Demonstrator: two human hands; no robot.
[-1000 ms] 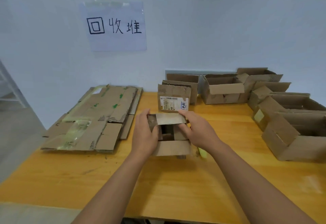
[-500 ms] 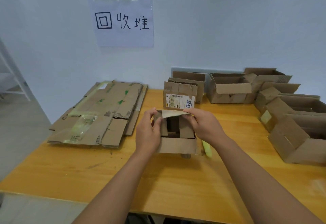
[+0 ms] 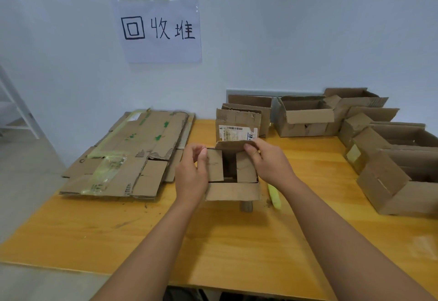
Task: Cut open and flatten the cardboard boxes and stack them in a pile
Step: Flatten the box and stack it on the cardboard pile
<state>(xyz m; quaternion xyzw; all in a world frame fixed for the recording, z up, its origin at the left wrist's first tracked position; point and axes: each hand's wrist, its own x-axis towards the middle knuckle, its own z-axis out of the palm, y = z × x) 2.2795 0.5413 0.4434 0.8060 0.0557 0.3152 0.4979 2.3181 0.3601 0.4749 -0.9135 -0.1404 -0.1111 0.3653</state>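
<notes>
A small brown cardboard box (image 3: 233,190) stands in the middle of the wooden table (image 3: 213,248), its top flaps partly open. My left hand (image 3: 190,173) grips the box's left side, thumb on the left inner flap. My right hand (image 3: 269,163) pinches the far flap, lifted above the opening. A pile of flattened cardboard (image 3: 128,153) with green tape lies at the table's left. A yellow-green cutter (image 3: 274,196) lies on the table just right of the box.
Several open cardboard boxes (image 3: 305,117) line the back and right side of the table; the nearest (image 3: 400,182) sits at the right edge. A labelled box (image 3: 238,126) stands right behind the one I hold. A paper sign (image 3: 158,28) hangs on the wall.
My right hand has lifted the far flap higher off the opening, exposing the two inner flaps. My left hand stays on the box's left side. The view has shifted slightly.
</notes>
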